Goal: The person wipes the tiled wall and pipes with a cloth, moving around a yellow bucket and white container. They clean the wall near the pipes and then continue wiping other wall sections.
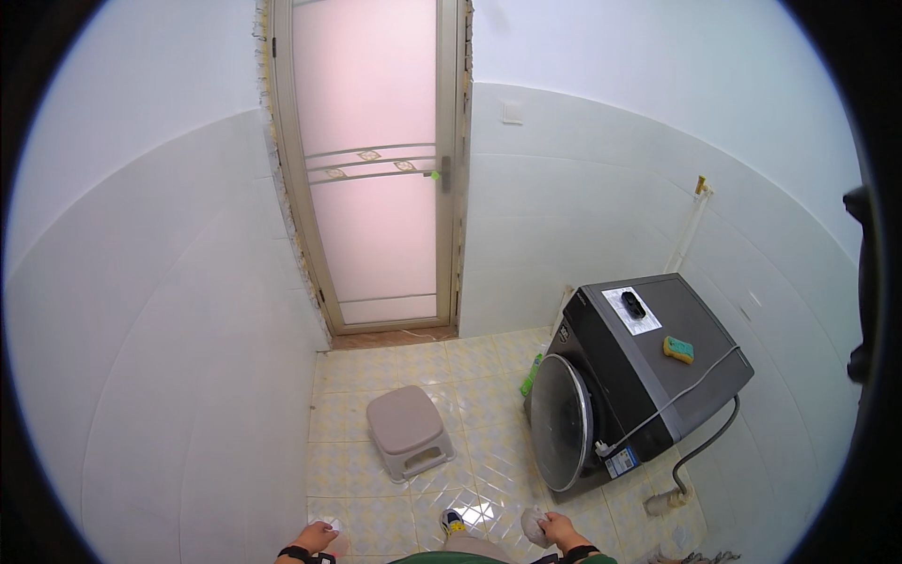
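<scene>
Near the bottom edge, my left hand (317, 538) has its fingers closed on a small white item (334, 525), too small to name surely. To the right, my right hand (558, 529) grips a crumpled whitish cloth or bag (536, 527) that hangs from its fingers. Between and beyond the hands a beige plastic stool (406, 419) stands on the tiled floor. A dark front-loading washing machine (655, 366) is at the right, its round door (560, 423) swung open. On its top lie a green and yellow sponge (678, 350) and a black object (633, 305) on a white sheet.
A power cord with a plug (603, 448) hangs over the washer's front. A grey drain hose (705, 444) runs to a floor pipe (664, 503). A green package (531, 375) lies behind the washer door. Ahead is a closed door with frosted panels (373, 240); tiled walls flank the room.
</scene>
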